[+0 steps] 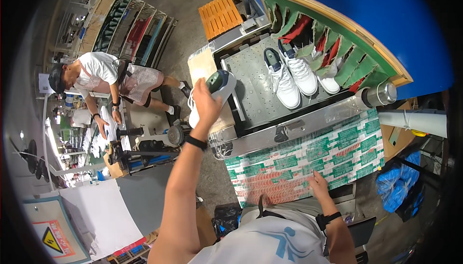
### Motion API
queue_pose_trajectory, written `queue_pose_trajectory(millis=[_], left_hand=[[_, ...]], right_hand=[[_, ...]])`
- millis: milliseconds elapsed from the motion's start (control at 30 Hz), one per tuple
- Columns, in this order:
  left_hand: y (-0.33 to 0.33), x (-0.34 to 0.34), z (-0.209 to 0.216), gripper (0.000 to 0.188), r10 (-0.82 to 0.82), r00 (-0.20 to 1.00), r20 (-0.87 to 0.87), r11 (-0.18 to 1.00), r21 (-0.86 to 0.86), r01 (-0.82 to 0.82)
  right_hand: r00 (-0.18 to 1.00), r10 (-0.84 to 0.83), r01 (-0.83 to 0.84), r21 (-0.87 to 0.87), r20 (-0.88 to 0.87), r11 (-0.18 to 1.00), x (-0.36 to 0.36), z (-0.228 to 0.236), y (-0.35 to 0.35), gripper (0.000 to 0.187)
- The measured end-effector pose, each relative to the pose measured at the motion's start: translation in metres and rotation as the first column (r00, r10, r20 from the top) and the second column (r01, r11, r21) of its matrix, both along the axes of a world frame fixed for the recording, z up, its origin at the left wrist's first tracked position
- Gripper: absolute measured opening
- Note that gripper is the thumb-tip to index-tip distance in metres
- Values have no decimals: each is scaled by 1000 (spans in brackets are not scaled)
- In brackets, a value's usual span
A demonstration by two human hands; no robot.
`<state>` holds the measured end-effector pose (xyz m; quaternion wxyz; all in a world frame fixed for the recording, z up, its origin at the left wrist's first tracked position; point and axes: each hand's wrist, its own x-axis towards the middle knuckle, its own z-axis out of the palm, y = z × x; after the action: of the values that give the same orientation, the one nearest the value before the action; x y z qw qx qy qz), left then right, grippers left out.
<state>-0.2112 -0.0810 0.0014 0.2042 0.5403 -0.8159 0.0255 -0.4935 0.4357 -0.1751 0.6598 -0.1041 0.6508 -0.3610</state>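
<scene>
My left hand (208, 105) is wrapped round a white sneaker (228, 84) with a dark green collar, held above the left end of a machine's conveyor. The fingers hide part of this sneaker. On the grey perforated conveyor plate (248, 78) stand two white lace-up sneakers (285, 89) side by side, toes toward me. Another white shoe (330, 85) is partly covered by green and red curtain flaps (349, 56). Low at the right, my right hand (319, 186) is closed in front of a green-and-white printed sheet (308, 155); what it holds, if anything, is too small to tell.
A metal rail (299, 124) runs along the conveyor's near edge, with a steel cylinder (386, 92) at its right end. At left, a co-worker (103, 73) bends over white pieces. An orange slatted stand (220, 15) is behind; blue plastic bags (399, 182) lie at right.
</scene>
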Motion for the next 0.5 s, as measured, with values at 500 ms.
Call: queue_pose_trajectory(millis=[500], left_hand=[[-33, -204, -124, 54, 552, 476, -684, 573, 726, 380]], right_hand=[[995, -104, 104, -39, -1, 994, 0, 11, -16, 70]])
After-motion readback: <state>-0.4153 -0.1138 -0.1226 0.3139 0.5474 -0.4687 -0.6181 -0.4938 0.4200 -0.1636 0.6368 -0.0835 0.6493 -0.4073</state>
